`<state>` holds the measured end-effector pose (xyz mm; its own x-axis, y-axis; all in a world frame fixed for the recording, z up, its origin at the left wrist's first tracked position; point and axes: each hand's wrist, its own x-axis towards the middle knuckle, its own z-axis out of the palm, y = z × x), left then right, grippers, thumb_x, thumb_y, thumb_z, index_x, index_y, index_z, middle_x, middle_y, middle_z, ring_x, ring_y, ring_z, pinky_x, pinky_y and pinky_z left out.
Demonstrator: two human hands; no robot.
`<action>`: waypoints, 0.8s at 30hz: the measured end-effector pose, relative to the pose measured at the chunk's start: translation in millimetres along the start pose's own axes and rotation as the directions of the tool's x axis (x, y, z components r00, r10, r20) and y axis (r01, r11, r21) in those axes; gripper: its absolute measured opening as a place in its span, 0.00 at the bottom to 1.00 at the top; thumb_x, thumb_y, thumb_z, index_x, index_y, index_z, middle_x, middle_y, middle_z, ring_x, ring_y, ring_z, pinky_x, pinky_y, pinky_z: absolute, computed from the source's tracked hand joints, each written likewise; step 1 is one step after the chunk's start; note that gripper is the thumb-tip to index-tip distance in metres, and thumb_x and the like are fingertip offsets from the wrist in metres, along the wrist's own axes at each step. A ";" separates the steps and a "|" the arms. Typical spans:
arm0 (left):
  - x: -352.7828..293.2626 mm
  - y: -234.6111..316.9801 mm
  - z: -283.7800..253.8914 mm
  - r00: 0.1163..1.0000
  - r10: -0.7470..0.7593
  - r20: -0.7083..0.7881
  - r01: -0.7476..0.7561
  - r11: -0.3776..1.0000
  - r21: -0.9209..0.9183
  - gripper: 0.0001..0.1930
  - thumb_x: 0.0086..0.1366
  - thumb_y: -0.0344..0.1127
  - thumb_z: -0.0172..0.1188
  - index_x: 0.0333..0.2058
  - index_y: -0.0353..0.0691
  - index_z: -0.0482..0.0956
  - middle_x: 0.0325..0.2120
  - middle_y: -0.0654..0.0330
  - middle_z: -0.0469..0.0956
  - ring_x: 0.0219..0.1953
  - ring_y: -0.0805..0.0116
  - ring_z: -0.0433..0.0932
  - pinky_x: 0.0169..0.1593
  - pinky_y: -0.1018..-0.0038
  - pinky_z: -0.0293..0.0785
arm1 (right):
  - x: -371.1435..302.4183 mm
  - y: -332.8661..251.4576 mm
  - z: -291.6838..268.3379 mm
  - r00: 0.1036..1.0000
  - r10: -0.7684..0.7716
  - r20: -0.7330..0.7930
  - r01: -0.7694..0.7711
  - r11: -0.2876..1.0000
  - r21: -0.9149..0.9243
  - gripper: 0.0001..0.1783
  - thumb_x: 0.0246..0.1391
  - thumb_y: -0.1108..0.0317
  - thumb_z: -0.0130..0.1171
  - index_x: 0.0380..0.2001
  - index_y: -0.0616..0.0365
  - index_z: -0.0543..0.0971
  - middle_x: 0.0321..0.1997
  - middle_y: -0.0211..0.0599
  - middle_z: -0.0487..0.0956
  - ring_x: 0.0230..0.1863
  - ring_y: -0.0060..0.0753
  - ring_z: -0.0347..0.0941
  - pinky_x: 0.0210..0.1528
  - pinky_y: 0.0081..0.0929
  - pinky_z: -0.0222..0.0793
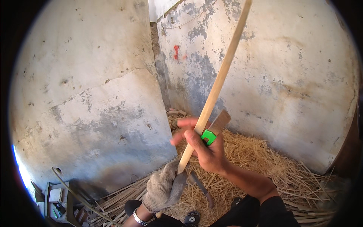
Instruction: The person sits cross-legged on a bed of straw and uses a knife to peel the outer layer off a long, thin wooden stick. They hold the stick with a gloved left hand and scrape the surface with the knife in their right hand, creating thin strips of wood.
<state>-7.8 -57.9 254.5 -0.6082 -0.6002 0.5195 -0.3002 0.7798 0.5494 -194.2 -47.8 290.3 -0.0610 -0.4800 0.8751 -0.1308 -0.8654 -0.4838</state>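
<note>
A long, pale wooden strip (217,85) rises at a slant from my left hand toward the top edge. My left hand (162,187), in a grey knitted glove, is closed round its lower end. Higher up, my bare right hand (206,149) has its thumb on the near side of the strip and its fingers, somewhat blurred, behind it. A bright green piece (208,137) sits against that hand beside the strip, and a flat brown piece (221,122) sticks out past it; I cannot tell what they are. Under the hands is a knife-like tool (203,190) with a dark blade.
Straw-like shavings (251,157) cover the floor, with a pile of thin strips (123,202) at lower left. Peeling walls (94,83) meet in a corner ahead. At the lower left stands a grey stool-like thing (60,198) with small items. My shoe (192,218) shows below.
</note>
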 end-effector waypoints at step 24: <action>-121.4 -81.8 93.4 0.801 -0.480 0.358 0.470 0.134 -0.872 0.25 0.75 0.53 0.46 0.47 0.31 0.72 0.13 0.64 0.68 0.11 0.75 0.65 0.16 0.78 0.63 | -153.7 95.6 12.6 0.649 0.692 0.318 -0.654 0.720 -0.231 0.25 0.70 0.55 0.49 0.60 0.61 0.72 0.26 0.31 0.81 0.15 0.11 0.59 0.18 0.15 0.54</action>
<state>21.9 -32.1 85.4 -0.6064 -0.7909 -0.0817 0.3147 -0.3332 0.8888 -184.8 -58.6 109.4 0.1843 -0.9556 0.2299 -0.2829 -0.2756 -0.9187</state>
